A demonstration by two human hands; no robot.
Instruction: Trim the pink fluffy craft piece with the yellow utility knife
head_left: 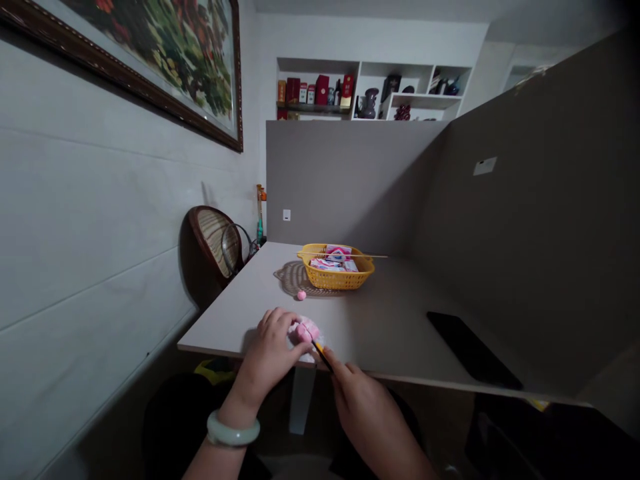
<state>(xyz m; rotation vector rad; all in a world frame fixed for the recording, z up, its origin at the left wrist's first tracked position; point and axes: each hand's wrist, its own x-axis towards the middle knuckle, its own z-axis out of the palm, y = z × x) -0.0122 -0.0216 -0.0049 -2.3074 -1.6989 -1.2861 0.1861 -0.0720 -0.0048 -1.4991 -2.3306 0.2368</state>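
Note:
My left hand point(270, 357), with a pale green bangle on the wrist, is closed around a small pink and white knitted piece point(307, 335) at the near edge of the table point(390, 320). My right hand point(363, 407) pinches a thin dark hook with a yellow grip point(321, 353), its tip at the pink piece. A small pink ball point(301, 295) lies on the table a little beyond my hands.
A yellow plastic basket point(336, 277) with colourful packets and a long thin stick across its rim stands mid-table. A black phone point(473, 350) lies at the right near edge. Grey partitions close the back and right. A brown chair stands at the left.

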